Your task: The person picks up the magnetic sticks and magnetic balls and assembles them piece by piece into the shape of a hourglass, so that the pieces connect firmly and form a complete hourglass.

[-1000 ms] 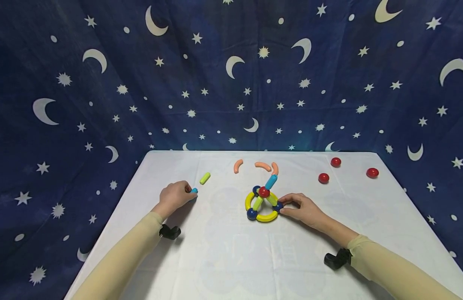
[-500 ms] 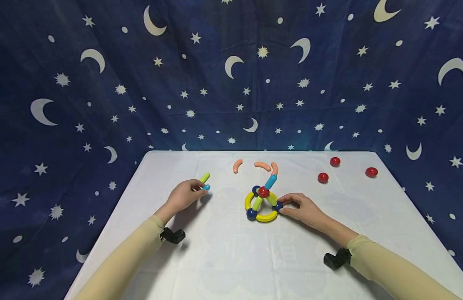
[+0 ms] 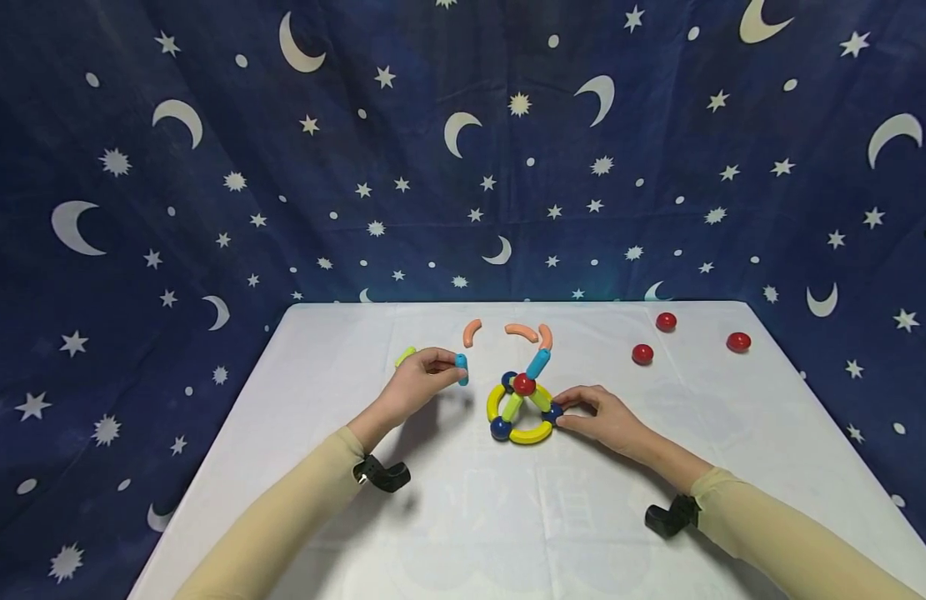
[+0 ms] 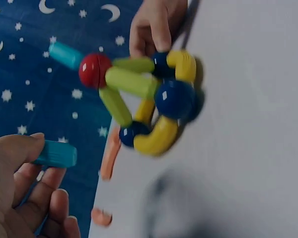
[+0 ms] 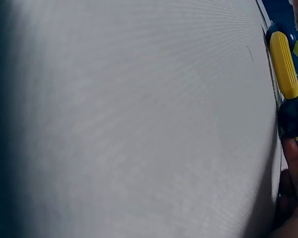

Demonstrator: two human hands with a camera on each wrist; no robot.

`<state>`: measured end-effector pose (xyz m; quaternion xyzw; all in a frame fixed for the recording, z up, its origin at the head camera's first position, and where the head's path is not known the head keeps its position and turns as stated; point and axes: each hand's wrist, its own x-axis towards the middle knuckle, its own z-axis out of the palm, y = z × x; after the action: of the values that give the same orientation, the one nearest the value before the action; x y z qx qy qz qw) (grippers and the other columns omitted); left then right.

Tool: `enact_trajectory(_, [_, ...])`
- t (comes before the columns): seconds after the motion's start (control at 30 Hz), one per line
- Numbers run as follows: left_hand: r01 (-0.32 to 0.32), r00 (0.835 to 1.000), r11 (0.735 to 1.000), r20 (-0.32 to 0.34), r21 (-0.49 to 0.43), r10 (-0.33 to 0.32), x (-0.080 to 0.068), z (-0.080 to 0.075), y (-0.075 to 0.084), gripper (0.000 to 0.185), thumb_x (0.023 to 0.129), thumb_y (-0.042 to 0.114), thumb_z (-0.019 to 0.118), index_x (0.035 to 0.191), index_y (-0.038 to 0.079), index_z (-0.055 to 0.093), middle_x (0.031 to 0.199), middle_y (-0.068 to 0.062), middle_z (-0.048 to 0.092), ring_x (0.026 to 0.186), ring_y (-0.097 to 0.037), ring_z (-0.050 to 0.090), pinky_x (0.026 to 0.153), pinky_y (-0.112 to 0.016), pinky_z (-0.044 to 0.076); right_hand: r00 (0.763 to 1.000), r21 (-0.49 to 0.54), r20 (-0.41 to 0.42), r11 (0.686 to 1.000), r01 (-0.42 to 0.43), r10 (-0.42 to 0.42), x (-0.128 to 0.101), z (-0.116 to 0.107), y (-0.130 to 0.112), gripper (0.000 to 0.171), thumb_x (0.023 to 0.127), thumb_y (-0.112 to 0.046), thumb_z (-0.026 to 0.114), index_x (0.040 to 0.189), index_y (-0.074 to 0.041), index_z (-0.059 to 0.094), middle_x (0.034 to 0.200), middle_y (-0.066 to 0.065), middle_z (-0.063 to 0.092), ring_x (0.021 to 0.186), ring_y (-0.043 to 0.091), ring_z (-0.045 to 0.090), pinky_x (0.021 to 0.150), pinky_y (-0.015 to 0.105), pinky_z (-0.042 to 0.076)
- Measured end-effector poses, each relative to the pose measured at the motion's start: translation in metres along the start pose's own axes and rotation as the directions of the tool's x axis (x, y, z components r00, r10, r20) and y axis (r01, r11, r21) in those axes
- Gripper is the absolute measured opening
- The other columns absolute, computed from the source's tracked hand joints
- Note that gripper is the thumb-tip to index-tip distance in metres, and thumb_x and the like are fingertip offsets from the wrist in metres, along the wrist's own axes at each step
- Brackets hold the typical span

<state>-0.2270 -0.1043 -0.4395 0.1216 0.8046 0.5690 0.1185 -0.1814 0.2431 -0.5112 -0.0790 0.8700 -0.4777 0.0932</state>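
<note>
The left hand (image 3: pixel 416 387) is pinching a blue stick (image 3: pixel 462 370) above the tabletop (image 3: pixel 463 517), left of a ball-and-stick frame (image 3: pixel 512 407); the right hand (image 3: pixel 608 423) is pinching its rightmost navy ball (image 3: pixel 553 414). Orange arcs (image 3: pixel 520 331) are lying behind, red balls (image 3: pixel 643 354) farther right; the left hand is partly hiding a lime stick (image 3: pixel 404 356).
</note>
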Motion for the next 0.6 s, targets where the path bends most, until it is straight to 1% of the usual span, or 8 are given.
enact_trajectory(0.13, [-0.014, 1.000, 0.994, 0.019, -0.108, 0.017, 0.003, 0.016, 0.009, 0.031, 0.093, 0.027, 0.078, 0.117, 0.009, 0.068, 0.109, -0.002, 0.073, 0.106, -0.019, 0.067, 0.097, -0.042, 0.049, 1.000, 0.001, 0.001, 1.000, 0.012, -0.012, -0.001, -0.001, 0.000, 0.038, 0.090, -0.037, 0.080, 0.121, -0.017, 0.071, 0.115, -0.001, 0.067, 0.121, 0.025, 0.050, 0.111, 0.054, 0.038])
enact_trajectory(0.3, [-0.038, 0.999, 0.978, 0.016, -0.205, 0.042, 0.005, 0.037, 0.019, 0.033, 0.093, 0.024, 0.077, 0.118, 0.006, 0.067, 0.112, -0.007, 0.071, 0.109, -0.020, 0.066, 0.101, -0.041, 0.049, 1.000, -0.002, 0.007, 1.000, 0.009, -0.009, -0.001, -0.001, -0.002, 0.039, 0.091, -0.037, 0.080, 0.122, -0.016, 0.071, 0.116, 0.000, 0.067, 0.123, 0.026, 0.049, 0.111, 0.054, 0.038])
enact_trajectory(0.43, [-0.049, 0.999, 0.970, 0.003, -0.240, 0.052, 0.007, 0.050, 0.024, 0.033, 0.093, 0.023, 0.078, 0.119, 0.006, 0.066, 0.111, -0.007, 0.071, 0.107, -0.020, 0.066, 0.100, -0.038, 0.050, 1.000, 0.004, 0.011, 1.000, 0.015, -0.015, -0.002, -0.001, -0.003, 0.038, 0.091, -0.036, 0.080, 0.122, -0.016, 0.071, 0.116, 0.000, 0.067, 0.123, 0.026, 0.049, 0.112, 0.054, 0.037])
enact_trajectory(0.6, [-0.054, 0.998, 0.965, -0.005, -0.258, 0.055, 0.007, 0.058, 0.026, 0.033, 0.093, 0.024, 0.077, 0.119, 0.006, 0.066, 0.110, -0.006, 0.070, 0.105, -0.019, 0.066, 0.099, -0.038, 0.050, 1.000, 0.012, 0.008, 1.000, 0.021, -0.021, -0.002, -0.001, -0.004, 0.037, 0.091, -0.035, 0.080, 0.121, -0.016, 0.071, 0.115, 0.000, 0.068, 0.122, 0.026, 0.049, 0.111, 0.054, 0.037])
